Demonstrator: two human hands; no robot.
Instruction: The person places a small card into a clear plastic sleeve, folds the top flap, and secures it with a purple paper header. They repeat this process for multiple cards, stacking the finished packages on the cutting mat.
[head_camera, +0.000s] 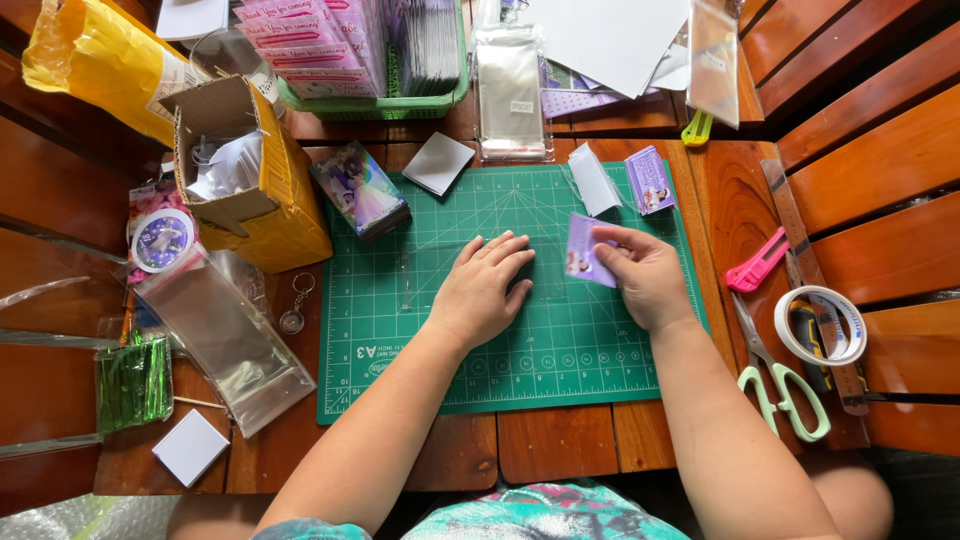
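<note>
Over the middle of the green cutting mat (420, 330), the right hand (648, 278) pinches a small purple photo card (580, 250), seemingly mid-sleeving, while the left hand (482, 290) presses flat, empty, beside it; next likely calls for careful alignment.

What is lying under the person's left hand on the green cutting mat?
The left hand rests flat on the green cutting mat. A faint clear sleeve seems to lie beneath it; the palm covers the rest. The right hand holds a purple card.
</note>
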